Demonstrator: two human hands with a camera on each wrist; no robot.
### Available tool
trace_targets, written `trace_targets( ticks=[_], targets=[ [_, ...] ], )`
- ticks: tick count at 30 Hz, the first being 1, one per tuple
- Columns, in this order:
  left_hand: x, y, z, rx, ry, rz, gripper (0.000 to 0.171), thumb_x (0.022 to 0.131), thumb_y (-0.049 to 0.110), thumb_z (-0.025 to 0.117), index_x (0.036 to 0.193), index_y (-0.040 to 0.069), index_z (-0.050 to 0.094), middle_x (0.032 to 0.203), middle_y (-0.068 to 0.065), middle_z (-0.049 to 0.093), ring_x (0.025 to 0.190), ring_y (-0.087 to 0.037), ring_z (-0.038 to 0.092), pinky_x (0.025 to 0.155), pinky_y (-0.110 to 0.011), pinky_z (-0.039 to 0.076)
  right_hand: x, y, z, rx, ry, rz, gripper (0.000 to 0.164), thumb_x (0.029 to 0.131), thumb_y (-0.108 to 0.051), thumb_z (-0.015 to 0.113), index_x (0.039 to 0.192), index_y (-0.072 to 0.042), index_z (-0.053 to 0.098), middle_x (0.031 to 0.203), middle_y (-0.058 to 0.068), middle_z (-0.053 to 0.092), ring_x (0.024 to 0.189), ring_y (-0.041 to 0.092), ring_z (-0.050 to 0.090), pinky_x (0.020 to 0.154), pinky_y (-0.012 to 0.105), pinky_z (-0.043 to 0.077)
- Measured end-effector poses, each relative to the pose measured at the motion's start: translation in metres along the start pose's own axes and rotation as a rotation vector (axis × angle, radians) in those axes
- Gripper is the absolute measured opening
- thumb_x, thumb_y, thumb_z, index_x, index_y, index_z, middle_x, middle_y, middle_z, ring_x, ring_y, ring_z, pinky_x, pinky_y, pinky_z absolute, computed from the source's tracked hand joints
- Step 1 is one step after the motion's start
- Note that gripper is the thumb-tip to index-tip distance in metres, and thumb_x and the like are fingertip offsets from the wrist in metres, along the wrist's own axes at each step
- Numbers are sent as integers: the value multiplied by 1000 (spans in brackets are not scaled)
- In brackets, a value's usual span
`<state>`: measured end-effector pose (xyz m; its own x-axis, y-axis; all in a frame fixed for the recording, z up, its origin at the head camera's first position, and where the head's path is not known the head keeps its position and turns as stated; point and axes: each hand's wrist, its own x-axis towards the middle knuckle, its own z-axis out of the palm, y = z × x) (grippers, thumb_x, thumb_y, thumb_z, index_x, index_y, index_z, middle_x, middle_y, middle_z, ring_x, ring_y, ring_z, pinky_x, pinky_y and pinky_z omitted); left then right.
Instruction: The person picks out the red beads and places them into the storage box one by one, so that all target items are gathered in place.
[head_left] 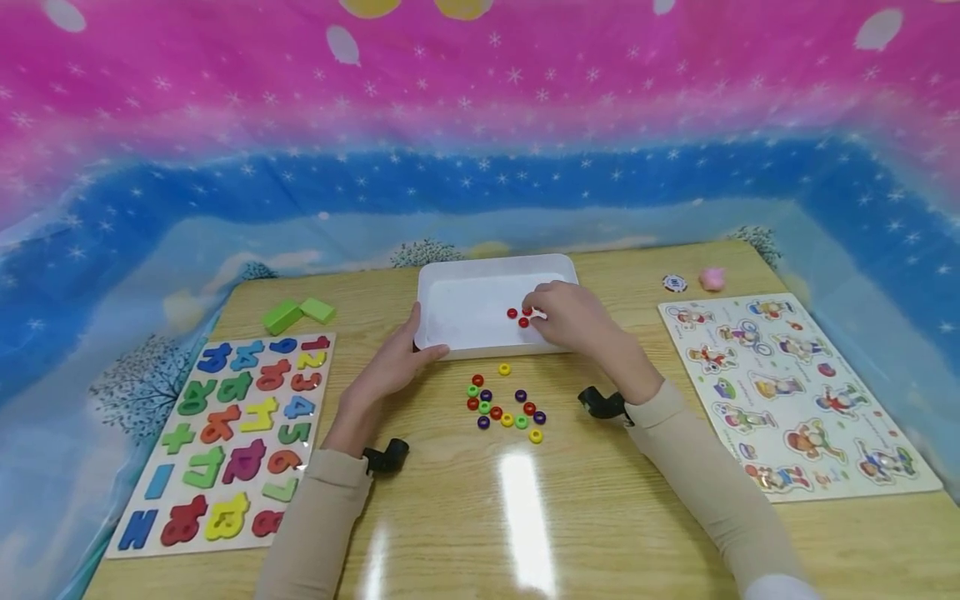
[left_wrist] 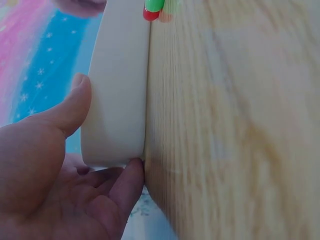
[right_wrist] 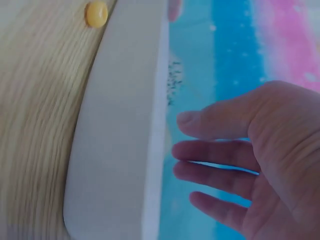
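A shallow white tray [head_left: 465, 304] lies near the table's far edge. My left hand [head_left: 388, 360] grips its near left corner; the left wrist view shows the thumb on the rim and the fingers [left_wrist: 127, 187] curled around the corner. Over the tray's right part is my right hand [head_left: 576, 318], its fingers [right_wrist: 215, 152] loosely extended and nothing visible between them and the thumb. Small red rings [head_left: 512, 313] lie inside the tray by the right fingertips. In front of the tray, several rings in red, green, purple and yellow [head_left: 507, 419] are scattered on the wood.
At left lies a number puzzle board [head_left: 250, 437], with green blocks [head_left: 282, 317] behind it. A picture puzzle board [head_left: 780, 392] covers the right side. Beyond that are a poker chip [head_left: 674, 283] and a pink pig-like figure [head_left: 712, 278]. A patterned cloth [head_left: 480, 179] hangs behind the table.
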<state>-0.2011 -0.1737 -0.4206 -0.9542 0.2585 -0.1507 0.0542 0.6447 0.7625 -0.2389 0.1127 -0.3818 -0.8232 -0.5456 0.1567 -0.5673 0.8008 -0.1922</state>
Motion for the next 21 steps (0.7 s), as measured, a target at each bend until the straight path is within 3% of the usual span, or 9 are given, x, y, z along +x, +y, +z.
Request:
trace_targets(
  ticks=[8, 15, 21],
  targets=[
    [-1, 1, -4, 17, -14, 27, 89, 92, 44, 51, 148, 18, -12, 158, -2, 0, 145, -22, 8, 115, -47, 20, -40, -15, -8, 46, -60, -102, 19, 84, -18, 67, 103, -17, 70, 101, -3, 69, 94, 15, 63, 81, 35, 52],
    [-2, 1, -4, 41, -13, -9, 89, 91, 46, 51, 148, 20, -12, 158, -3, -1, 145, -23, 7, 115, -47, 18, -65, -35, 2, 94, -150, -193, 16, 84, -15, 63, 97, -20, 71, 94, -9, 66, 86, 6, 60, 75, 26, 51],
    [-1, 4, 0, 45, -17, 6, 89, 92, 46, 51, 149, 18, -12, 158, -4, 1, 145, -24, 8, 116, -47, 18, -74, -44, 13, 83, -245, -210, 12, 86, -17, 62, 94, -21, 70, 91, -11, 65, 80, 3, 56, 75, 25, 49]
  ],
)
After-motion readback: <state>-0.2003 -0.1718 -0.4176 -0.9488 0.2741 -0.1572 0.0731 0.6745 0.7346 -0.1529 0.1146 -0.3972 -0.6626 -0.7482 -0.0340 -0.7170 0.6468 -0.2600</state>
